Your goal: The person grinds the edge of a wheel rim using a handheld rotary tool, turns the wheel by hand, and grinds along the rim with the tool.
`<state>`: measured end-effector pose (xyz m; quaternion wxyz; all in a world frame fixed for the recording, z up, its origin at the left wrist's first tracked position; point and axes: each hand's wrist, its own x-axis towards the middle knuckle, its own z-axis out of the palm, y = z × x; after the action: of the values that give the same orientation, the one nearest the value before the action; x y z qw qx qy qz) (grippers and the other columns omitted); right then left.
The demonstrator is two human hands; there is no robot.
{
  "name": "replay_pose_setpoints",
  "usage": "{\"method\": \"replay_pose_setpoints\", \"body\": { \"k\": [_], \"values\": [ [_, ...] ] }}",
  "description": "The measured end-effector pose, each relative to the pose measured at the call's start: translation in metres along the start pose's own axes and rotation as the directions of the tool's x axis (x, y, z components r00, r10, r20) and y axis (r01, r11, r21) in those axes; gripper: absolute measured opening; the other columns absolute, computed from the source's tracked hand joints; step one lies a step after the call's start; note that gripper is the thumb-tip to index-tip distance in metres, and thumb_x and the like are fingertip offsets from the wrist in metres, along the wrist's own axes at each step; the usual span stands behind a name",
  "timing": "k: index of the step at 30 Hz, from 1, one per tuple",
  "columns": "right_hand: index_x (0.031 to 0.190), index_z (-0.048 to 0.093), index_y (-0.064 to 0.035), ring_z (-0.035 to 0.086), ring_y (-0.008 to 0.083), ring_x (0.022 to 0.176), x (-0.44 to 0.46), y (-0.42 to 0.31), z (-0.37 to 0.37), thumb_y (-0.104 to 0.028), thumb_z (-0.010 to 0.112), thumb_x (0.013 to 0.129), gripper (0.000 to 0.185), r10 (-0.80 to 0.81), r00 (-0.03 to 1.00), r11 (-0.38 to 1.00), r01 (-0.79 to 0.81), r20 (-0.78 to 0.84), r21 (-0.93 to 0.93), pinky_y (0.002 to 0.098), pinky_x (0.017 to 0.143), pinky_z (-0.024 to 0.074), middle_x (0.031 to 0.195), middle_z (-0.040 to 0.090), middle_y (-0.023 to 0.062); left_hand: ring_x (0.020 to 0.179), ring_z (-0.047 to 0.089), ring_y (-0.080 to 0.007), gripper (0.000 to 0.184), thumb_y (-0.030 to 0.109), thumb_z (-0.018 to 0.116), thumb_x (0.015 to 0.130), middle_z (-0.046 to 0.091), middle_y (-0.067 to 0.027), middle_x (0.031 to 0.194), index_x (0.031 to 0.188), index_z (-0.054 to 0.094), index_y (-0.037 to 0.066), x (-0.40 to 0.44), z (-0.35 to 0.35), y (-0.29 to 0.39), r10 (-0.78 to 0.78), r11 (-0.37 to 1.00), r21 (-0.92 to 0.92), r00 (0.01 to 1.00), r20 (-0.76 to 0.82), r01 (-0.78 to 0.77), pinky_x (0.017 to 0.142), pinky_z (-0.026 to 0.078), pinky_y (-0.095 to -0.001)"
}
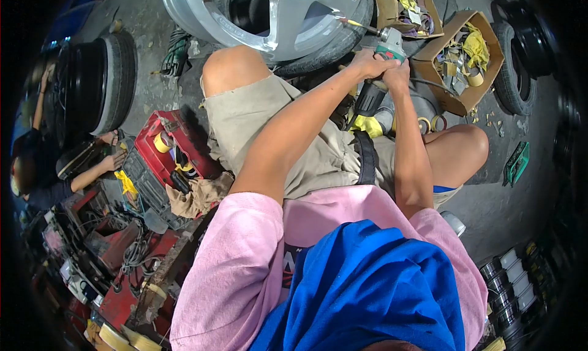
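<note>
Both of my hands grip an angle grinder with a green and black body and a silver head. My left hand wraps its front part near the head. My right hand closes round the body just beside it. From the grinder's head a thin shaft points left toward a silver alloy wheel. The shaft's tip is at a spoke edge; whether it touches the metal I cannot tell. The wheel lies over a black tyre in front of my knees.
Cardboard boxes of scraps stand at the upper right, near another tyre. A red toolbox sits at my left. Beyond it, another person's hand is at work. A green tray and tape rolls lie at right.
</note>
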<state>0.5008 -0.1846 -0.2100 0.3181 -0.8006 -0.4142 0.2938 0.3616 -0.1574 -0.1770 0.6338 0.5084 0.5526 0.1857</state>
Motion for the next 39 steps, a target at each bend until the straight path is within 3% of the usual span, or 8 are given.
{"method": "replay_pose_setpoints", "body": {
  "k": [5, 12, 18, 20, 23, 33, 35, 39],
  "values": [
    [0.122, 0.061, 0.0105, 0.067, 0.0242, 0.095, -0.009, 0.004, -0.002, -0.031, 0.09, 0.077, 0.068, 0.08, 0.966, 0.945, -0.152, 0.247, 0.29, 0.0368, 0.085, 0.0528, 0.109, 0.071, 0.0171, 0.109, 0.069, -0.0289, 0.094, 0.071, 0.079, 0.069, 0.071, -0.0231, 0.118, 0.119, 0.07, -0.007, -0.021, 0.005, 0.02, -0.179, 0.954, 0.218, 0.975, -0.129, 0.204, 0.092, 0.053, -0.0365],
    [0.11, 0.066, 0.0067, 0.066, 0.0162, 0.09, -0.015, -0.006, 0.004, -0.019, 0.084, 0.085, 0.04, 0.076, 0.949, 0.775, -0.249, 0.307, 0.58, 0.033, 0.077, 0.0523, 0.101, 0.071, 0.0104, 0.111, 0.069, -0.0323, 0.1, 0.072, 0.08, 0.066, 0.07, -0.0254, 0.117, 0.122, 0.068, -0.009, 0.009, 0.006, -0.007, -0.058, 0.986, 0.158, 0.998, -0.023, 0.061, 0.092, 0.053, -0.0394],
    [0.127, 0.051, 0.0085, 0.065, 0.0202, 0.094, -0.021, -0.005, 0.008, -0.034, 0.09, 0.078, 0.076, 0.021, 0.999, 0.984, -0.025, 0.024, 0.177, 0.0344, 0.083, 0.0529, 0.108, 0.069, 0.0137, 0.11, 0.069, -0.0315, 0.109, 0.074, 0.081, 0.061, 0.069, -0.0263, 0.118, 0.122, 0.063, -0.015, -0.003, 0.003, 0.004, -0.094, 0.975, 0.2, 0.996, 0.0, 0.092, 0.094, 0.053, -0.0395],
    [0.124, 0.049, 0.0104, 0.068, 0.0301, 0.097, -0.02, -0.003, 0.012, -0.041, 0.093, 0.071, 0.086, -0.151, 0.979, 0.988, 0.145, -0.134, -0.054, 0.0395, 0.086, 0.0536, 0.107, 0.07, 0.02, 0.11, 0.069, -0.0321, 0.12, 0.078, 0.082, 0.058, 0.068, -0.0276, 0.121, 0.124, 0.058, -0.019, -0.021, -0.003, 0.018, -0.125, 0.985, 0.116, 0.991, -0.048, 0.129, 0.095, 0.053, -0.0383],
    [0.124, 0.046, 0.0078, 0.069, 0.0409, 0.1, -0.041, -0.053, -0.005, -0.042, 0.092, 0.071, 0.086, -0.125, 0.99, 0.983, 0.114, -0.07, -0.147, 0.0445, 0.086, 0.0535, 0.107, 0.07, 0.027, 0.109, 0.07, -0.0329, 0.121, 0.08, 0.083, 0.05, 0.069, -0.0282, 0.118, 0.118, 0.062, -0.017, -0.025, -0.008, 0.02, -0.094, 0.996, -0.024, 0.985, -0.145, 0.092, 0.092, 0.056, -0.0375],
    [0.124, 0.043, 0.0051, 0.068, 0.0475, 0.103, -0.036, -0.052, 0.003, -0.04, 0.088, 0.074, 0.081, -0.147, 0.986, 0.987, 0.141, -0.073, -0.081, 0.0463, 0.089, 0.053, 0.106, 0.069, 0.0312, 0.106, 0.07, -0.0275, 0.115, 0.071, 0.088, 0.054, 0.069, -0.0252, 0.118, 0.122, 0.059, -0.017, 0.009, -0.008, -0.012, -0.049, 0.974, -0.224, 0.999, -0.018, 0.044, 0.094, 0.055, -0.0371],
    [0.126, 0.044, 0.0065, 0.068, 0.0466, 0.103, -0.041, -0.049, -0.004, -0.04, 0.088, 0.074, 0.082, -0.126, 0.987, 0.99, 0.118, -0.096, -0.079, 0.046, 0.089, 0.053, 0.106, 0.069, 0.0312, 0.103, 0.068, -0.0187, 0.087, 0.066, 0.089, 0.062, 0.073, -0.0145, 0.113, 0.114, 0.071, -0.001, -0.017, -0.008, 0.012, -0.018, 0.99, -0.143, 1.0, -0.016, 0.016, 0.091, 0.053, -0.0323],
    [0.126, 0.045, 0.0074, 0.068, 0.0455, 0.104, -0.044, -0.05, -0.013, -0.041, 0.087, 0.073, 0.083, -0.13, 0.986, 0.987, 0.12, -0.102, -0.103, 0.0466, 0.09, 0.0527, 0.106, 0.069, 0.0312, 0.102, 0.068, -0.0196, 0.088, 0.071, 0.086, 0.061, 0.073, -0.015, 0.112, 0.111, 0.073, 0.0, -0.009, 0.001, 0.011, -0.074, 0.997, -0.004, 0.996, -0.052, 0.074, 0.091, 0.053, -0.0331]
  ]
}}
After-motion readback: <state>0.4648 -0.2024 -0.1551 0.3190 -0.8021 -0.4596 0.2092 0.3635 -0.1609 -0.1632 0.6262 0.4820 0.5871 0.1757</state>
